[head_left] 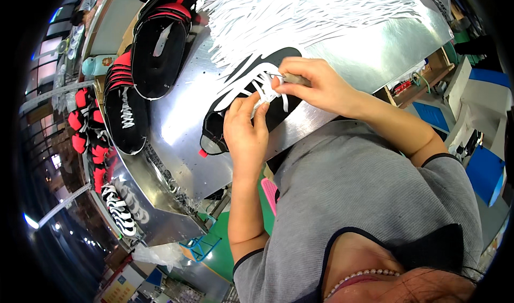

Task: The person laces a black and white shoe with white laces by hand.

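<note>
A black shoe (277,113) lies mid-frame on the metal bench (184,113), its long axis slanting from lower left to upper right. The left hand (247,132), nearer the red-tabbed end, pinches white lace (269,95); the right hand (317,82), toward the other end, has fingers closed around a slim-handled tool (296,79) beside the lacing.
</note>
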A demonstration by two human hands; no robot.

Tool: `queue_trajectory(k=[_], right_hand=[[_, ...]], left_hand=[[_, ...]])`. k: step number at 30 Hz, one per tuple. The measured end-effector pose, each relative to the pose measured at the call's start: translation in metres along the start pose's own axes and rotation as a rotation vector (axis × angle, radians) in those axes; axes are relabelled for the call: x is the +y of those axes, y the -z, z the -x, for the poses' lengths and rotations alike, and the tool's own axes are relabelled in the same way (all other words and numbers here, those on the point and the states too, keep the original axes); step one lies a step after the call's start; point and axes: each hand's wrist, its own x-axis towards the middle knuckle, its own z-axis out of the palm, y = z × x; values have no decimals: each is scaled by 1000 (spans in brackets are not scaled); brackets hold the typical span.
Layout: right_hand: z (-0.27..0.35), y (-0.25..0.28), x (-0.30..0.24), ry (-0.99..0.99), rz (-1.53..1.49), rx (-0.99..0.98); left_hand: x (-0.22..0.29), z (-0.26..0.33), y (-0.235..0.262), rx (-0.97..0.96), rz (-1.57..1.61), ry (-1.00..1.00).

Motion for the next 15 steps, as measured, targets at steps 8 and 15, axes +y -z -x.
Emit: queue_trajectory(k=[8, 15], right_hand=[[-24, -24, 20, 217, 141, 225], [-12, -20, 18, 95, 47, 243]], left_hand=[[-3, -2, -2, 7, 59, 22], [0, -9, -11, 59, -51, 42]])
